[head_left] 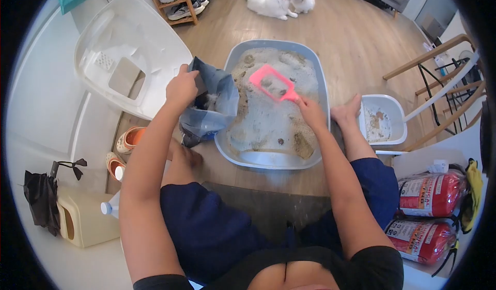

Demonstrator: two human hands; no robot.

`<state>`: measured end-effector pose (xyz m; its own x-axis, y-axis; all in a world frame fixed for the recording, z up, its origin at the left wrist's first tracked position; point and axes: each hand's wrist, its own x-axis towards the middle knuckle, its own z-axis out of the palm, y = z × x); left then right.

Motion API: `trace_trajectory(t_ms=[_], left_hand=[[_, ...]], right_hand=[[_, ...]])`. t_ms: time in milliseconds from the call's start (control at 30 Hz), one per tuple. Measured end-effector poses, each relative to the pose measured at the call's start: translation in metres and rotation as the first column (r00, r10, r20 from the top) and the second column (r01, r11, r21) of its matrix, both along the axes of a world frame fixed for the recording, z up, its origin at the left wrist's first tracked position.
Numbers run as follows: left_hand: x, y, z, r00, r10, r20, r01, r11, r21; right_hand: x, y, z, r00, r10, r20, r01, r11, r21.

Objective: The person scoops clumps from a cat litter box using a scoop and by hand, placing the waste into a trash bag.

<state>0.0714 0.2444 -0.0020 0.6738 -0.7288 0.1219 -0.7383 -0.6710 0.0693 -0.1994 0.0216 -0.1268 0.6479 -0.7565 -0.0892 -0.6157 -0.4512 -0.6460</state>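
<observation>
My right hand (pixel 311 113) is closed round the handle of a pink litter scoop (pixel 285 97). The scoop hangs over a pale blue-grey litter box (pixel 323 88), with clumps showing in or through its head. Grey-tan litter (pixel 263 130) covers the bottom unevenly, thicker along the edges, and a few dark lumps lie in it. My left hand (pixel 182 88) grips the rim of a blue-grey plastic bag (pixel 219 91) at the box's left side. The bag's mouth gapes upward; some greyish stuff shows inside, but its bottom is hidden.
Two white cats (pixel 268 3) lie on the floor beyond the box. A white litter box hood (pixel 150 37) leans at left. To the right are a white dustpan (pixel 385 119), a wooden chair (pixel 439 57) and red fire extinguishers (pixel 431 194). Orange-lined clogs (pixel 132 139) stand at left.
</observation>
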Motion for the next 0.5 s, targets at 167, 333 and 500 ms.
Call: trace_trajectory(t_ms=[167, 333, 500], left_hand=[[0.044, 0.011, -0.007, 0.992, 0.123, 0.031, -0.118, 0.984, -0.134], [0.083, 0.033, -0.005, 0.973, 0.220, 0.070, -0.197, 0.949, -0.244], [0.093, 0.032, -0.013, 0.982, 0.188, -0.004, -0.184, 0.962, -0.202]], right_hand=[[-0.001, -0.001, 0.008, 0.999, -0.036, -0.037, 0.034, 0.998, -0.053], [0.002, -0.003, 0.008, 1.000, -0.030, -0.008, 0.030, 0.997, -0.077], [0.006, -0.003, 0.008, 1.000, -0.003, 0.016, 0.005, 0.995, -0.097]])
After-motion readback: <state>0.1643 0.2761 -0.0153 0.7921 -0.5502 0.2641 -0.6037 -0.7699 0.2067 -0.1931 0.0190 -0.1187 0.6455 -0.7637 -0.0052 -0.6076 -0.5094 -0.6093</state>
